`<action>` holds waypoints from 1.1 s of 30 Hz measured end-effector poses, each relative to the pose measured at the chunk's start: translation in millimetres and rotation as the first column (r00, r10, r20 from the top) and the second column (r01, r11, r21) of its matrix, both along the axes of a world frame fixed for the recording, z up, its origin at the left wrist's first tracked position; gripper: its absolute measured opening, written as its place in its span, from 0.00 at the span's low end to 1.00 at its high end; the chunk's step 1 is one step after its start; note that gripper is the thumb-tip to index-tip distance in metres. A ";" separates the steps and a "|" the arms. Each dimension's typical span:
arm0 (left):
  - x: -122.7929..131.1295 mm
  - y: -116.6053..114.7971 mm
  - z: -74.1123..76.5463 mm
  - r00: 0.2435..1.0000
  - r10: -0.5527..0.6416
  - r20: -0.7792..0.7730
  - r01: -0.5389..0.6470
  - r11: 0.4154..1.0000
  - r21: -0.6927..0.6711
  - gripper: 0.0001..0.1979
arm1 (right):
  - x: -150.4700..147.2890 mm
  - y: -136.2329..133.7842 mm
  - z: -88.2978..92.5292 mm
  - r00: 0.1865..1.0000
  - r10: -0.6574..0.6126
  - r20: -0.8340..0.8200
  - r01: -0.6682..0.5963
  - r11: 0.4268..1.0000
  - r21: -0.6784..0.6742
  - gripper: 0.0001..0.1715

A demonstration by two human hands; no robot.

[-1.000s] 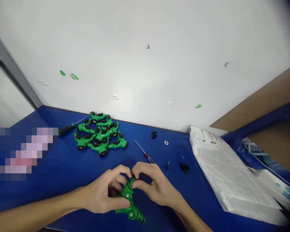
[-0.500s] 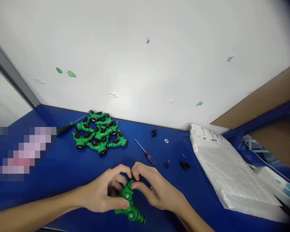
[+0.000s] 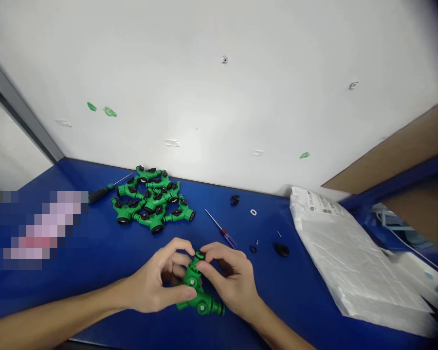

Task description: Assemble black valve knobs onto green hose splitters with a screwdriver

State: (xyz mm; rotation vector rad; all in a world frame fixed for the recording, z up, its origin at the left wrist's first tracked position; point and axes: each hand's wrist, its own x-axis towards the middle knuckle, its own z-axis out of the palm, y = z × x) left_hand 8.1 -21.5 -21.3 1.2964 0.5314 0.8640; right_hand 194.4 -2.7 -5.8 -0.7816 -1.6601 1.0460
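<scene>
A green plastic Y-shaped hose connector (image 3: 199, 296) is held over the blue table (image 3: 105, 253), near its front edge. My left hand (image 3: 160, 284) wraps round its left side, thumb pressed on the body. My right hand (image 3: 229, 279) pinches the connector's upper end between thumb and forefinger. A pile of several like green connectors (image 3: 151, 201) with black knobs lies further back on the left.
A red-handled small screwdriver (image 3: 221, 228) lies just beyond my hands, a green-and-black screwdriver (image 3: 102, 192) left of the pile. Small black rings (image 3: 282, 250), a white ring (image 3: 253, 212) and tiny screws are scattered at centre right. A white plastic bag (image 3: 350, 262) lies on the right. A white wall stands behind.
Both hands have kept hold of the connector and turned it a little; its lower end now points more to the right. The view has shifted slightly.
</scene>
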 end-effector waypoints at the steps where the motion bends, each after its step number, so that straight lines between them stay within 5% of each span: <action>1: 0.0 0.5 0.7 1.000 -0.002 -0.005 0.002 1.000 0.020 0.19 | 0.0 -0.2 1.1 0.999 0.008 -0.040 -0.011 0.998 -0.064 0.06; 7: -0.1 1.5 0.7 1.000 0.019 -0.024 -0.017 0.995 0.101 0.20 | 3.6 6.9 2.6 0.957 0.184 -0.224 -0.254 0.904 -0.343 0.04; 12: -0.4 0.2 -2.2 0.997 0.072 -0.040 -0.064 0.982 0.177 0.21 | 1.6 10.5 -5.1 0.912 0.192 -0.362 -0.353 0.817 -0.457 0.04; 19: -1.1 -0.8 -3.3 0.984 0.153 -0.090 -0.114 0.933 0.340 0.20 | -1.0 8.0 -2.9 0.818 0.130 -0.560 -0.524 0.567 -0.635 0.06; 27: -3.3 -4.0 -8.1 0.948 0.249 -0.200 -0.121 0.859 0.497 0.21 | -3.1 8.3 -0.1 0.876 0.128 -0.464 -0.446 0.579 -0.683 0.07; 33: -3.1 0.3 -1.7 0.964 0.182 -0.193 -0.088 0.905 0.416 0.29 | 2.6 11.9 -2.2 0.872 0.184 -0.453 -0.433 0.722 -0.540 0.08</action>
